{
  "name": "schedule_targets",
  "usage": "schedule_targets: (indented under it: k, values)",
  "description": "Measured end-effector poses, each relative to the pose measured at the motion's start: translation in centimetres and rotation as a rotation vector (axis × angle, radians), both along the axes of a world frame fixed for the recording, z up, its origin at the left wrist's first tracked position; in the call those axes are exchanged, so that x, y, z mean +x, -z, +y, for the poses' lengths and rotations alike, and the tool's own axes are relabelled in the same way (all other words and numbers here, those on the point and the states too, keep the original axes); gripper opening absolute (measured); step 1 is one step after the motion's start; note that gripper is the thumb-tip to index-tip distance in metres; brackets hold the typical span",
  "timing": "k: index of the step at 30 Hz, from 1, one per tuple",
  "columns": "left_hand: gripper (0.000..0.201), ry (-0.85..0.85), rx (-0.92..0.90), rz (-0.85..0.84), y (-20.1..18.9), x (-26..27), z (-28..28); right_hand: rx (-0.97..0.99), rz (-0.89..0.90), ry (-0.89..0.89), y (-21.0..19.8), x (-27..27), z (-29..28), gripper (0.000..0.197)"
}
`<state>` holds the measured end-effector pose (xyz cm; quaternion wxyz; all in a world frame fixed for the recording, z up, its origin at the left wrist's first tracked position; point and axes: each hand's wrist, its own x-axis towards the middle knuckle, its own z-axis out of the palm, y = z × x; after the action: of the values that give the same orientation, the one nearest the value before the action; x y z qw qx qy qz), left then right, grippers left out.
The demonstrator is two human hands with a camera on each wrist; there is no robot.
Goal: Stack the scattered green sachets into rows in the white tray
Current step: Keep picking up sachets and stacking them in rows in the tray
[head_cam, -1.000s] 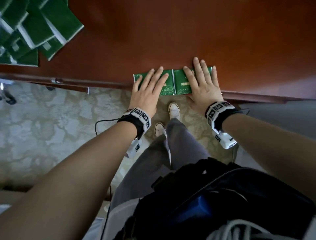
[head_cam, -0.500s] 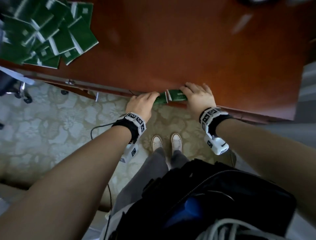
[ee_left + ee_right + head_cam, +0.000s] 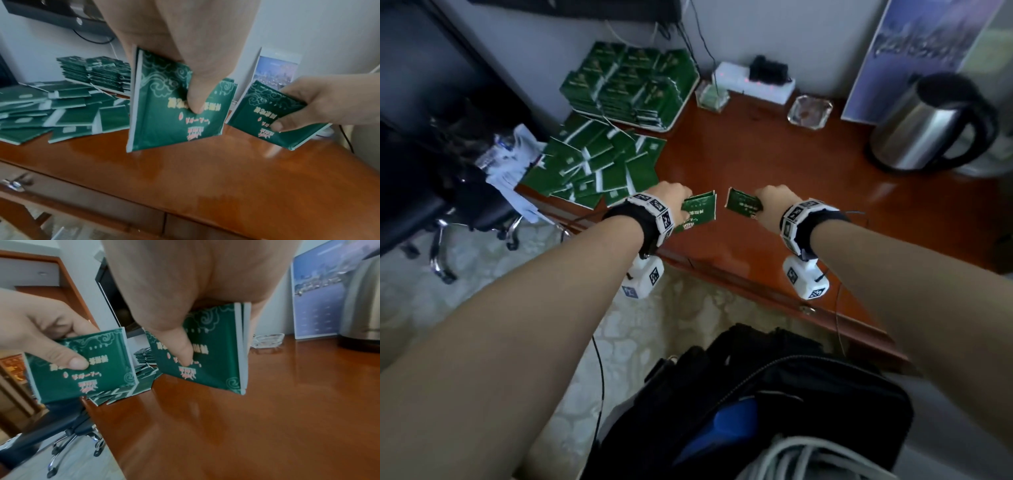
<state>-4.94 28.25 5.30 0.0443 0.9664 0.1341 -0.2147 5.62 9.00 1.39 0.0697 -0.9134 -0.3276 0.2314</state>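
My left hand [image 3: 671,198] pinches a small stack of green sachets [image 3: 698,212], held upright above the wooden desk [image 3: 774,164]; the left wrist view shows the thumb on the stack's printed face [image 3: 176,113]. My right hand [image 3: 774,202] pinches a second stack of green sachets [image 3: 743,207], thumb on its front [image 3: 205,356]. A pile of scattered green sachets [image 3: 592,164] lies at the desk's left edge. Behind it the white tray [image 3: 654,126] holds several rows of stacked sachets [image 3: 630,85].
A steel kettle [image 3: 931,126] stands at the back right before a leaning poster [image 3: 924,51]. A glass ashtray [image 3: 810,111], a small glass holder [image 3: 711,96] and a white power strip [image 3: 753,82] line the back. An office chair [image 3: 448,178] stands left of the desk.
Both hands slid the sachets off the desk's front edge, closed round them and lifted them above the desk. The head view has swung up to the tray and back wall.
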Motion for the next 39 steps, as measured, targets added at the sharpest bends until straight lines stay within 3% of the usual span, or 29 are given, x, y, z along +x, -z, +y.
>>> schedule_targets:
  k: [3, 9, 15, 23, 33, 39]
  values:
    - [0.044, -0.029, 0.024, 0.041, -1.2, -0.2, 3.0, 0.002, 0.001, -0.03, -1.2, 0.5, 3.4, 0.007]
    - [0.055, -0.062, 0.056, 0.033, -2.7, -1.0, 11.3, 0.002, -0.036, -0.098, -3.3, 0.5, 11.8, 0.005]
    - [0.056, 0.003, 0.065, 0.031, -3.1, -0.1, 21.8, -0.003, -0.101, -0.069, -3.6, -0.4, 22.1, 0.026]
    - [0.048, 0.04, 0.026, -0.002, -4.6, -0.3, 34.0, 0.004, -0.115, 0.0, -5.9, -2.7, 34.0, 0.029]
    - [0.053, 0.02, -0.034, -0.062, -3.3, 1.3, 42.8, -0.035, -0.184, 0.124, -6.3, -1.5, 40.9, 0.03]
    - [0.039, 0.089, -0.031, -0.169, -2.7, 4.4, 46.4, -0.085, -0.217, 0.11, -5.8, 1.6, 44.5, 0.02]
